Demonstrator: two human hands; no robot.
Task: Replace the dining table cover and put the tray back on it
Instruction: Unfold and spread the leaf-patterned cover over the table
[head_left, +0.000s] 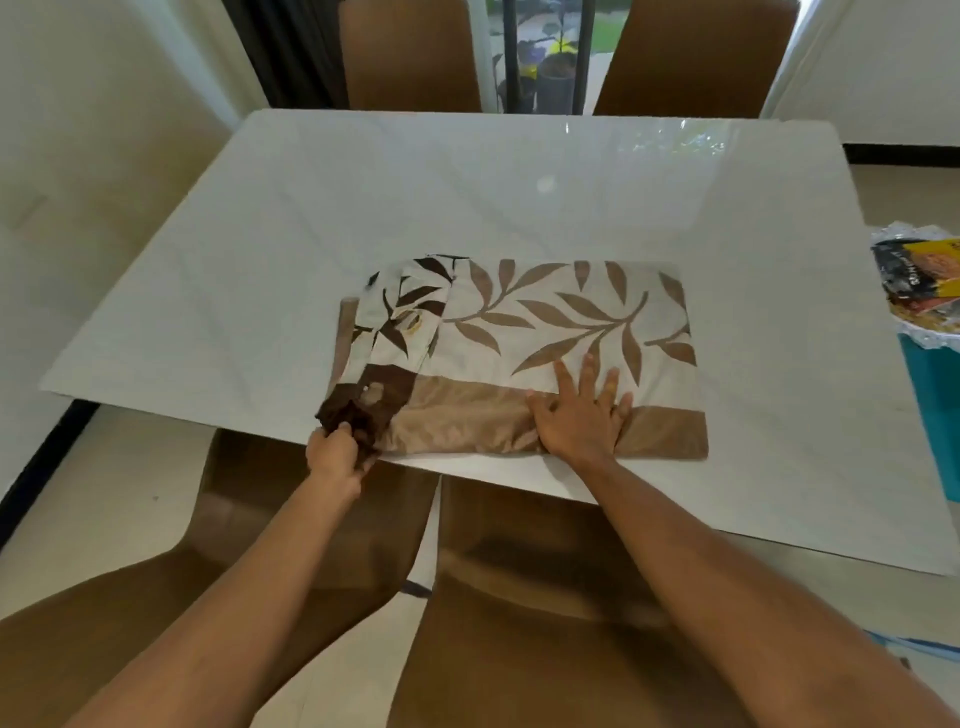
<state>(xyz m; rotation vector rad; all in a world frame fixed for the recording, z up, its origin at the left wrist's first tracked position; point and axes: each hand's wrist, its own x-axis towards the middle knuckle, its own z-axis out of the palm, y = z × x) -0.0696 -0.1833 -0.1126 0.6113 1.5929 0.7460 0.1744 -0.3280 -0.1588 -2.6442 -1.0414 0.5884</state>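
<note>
A glossy white bench (415, 197) fills the view, with brown chairs (519, 597) drawn up at its near and far sides. A folded leaf-print cover (545, 322) lies on the bench along its near edge. The right hand (582, 415) presses flat on the cover with fingers spread wide, while the left hand (335, 460) grips the cover's dark brown corner at the bench edge

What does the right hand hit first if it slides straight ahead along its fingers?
Nothing upright, it seems: the right hand lies flat on the folded cover; ahead lies more cover, then bare table top.
</note>
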